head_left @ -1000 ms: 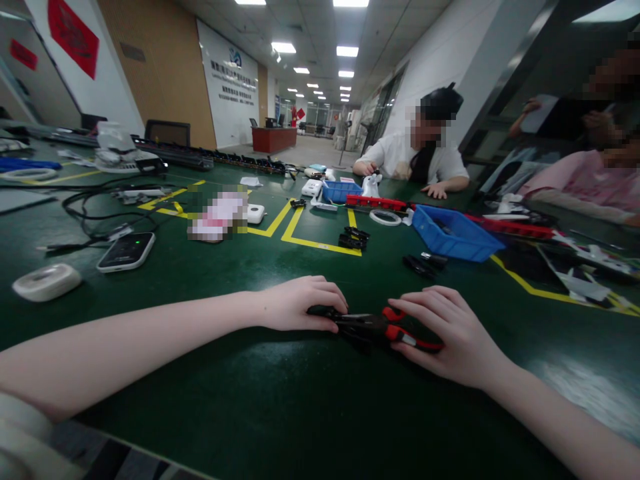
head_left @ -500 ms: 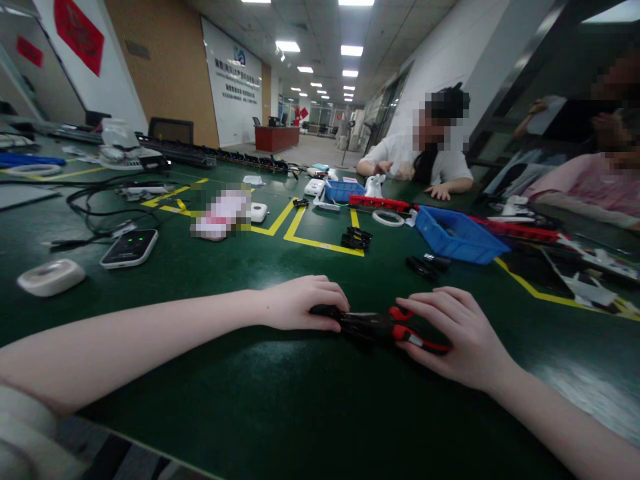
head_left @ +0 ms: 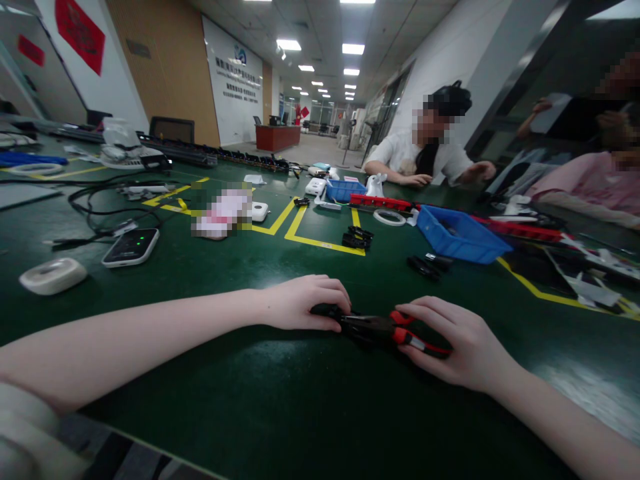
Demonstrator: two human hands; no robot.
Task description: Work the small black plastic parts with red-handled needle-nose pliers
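Note:
On the dark green table my left hand lies curled over a small black part, fingers pressed onto it. My right hand grips the red-and-black handles of a pair of pliers. The pliers lie low on the table, their black jaws pointing left at the part under my left hand. Both forearms rest on the table.
A blue bin and loose black parts sit behind my right hand. More black parts lie by yellow floor-tape lines. A phone and a white case are at left. Other people sit across the table.
My hands and the pliers have stayed almost still. The person across the table has moved both arms, one reaching out to the right.

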